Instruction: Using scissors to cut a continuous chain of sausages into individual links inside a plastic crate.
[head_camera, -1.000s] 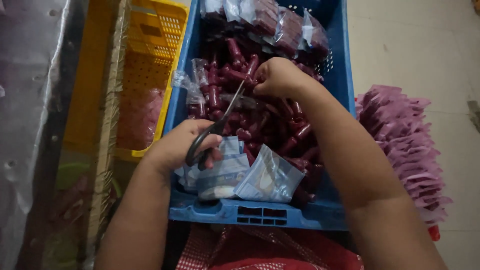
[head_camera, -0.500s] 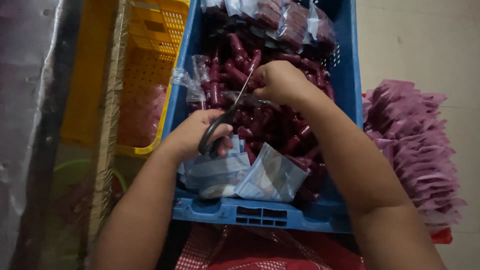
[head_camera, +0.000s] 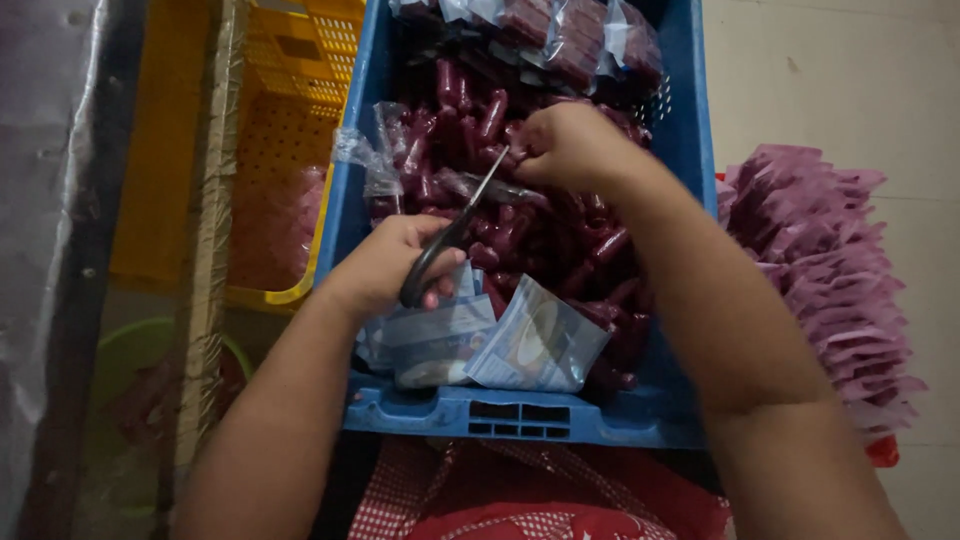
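Head view: the left hand (head_camera: 395, 262), at centre left of the frame, is curled around the black loop handles of a pair of metal scissors (head_camera: 452, 235), fingers through the loops and closed on them; the blades slant up and to the right toward the other hand, and whether they are parted is too fine to tell; the right hand (head_camera: 568, 145), at upper centre, is bunched with fingertips pinched together on a clear plastic wrapper (head_camera: 500, 188) at the scissor tips; both hands hover over a blue slotted plastic crate (head_camera: 520, 410) that fills the middle of the frame, heaped with dark red sausage-shaped sticks (head_camera: 560, 240); flat pale blue printed sachets (head_camera: 530, 345) lie at the crate's near edge, just under the left hand; clear bags of more red sticks (head_camera: 570, 40) sit at the crate's far end; a yellow perforated plastic crate (head_camera: 290, 150) stands beside it at upper left; a stack of pink paper packets (head_camera: 830, 270) lies at right.
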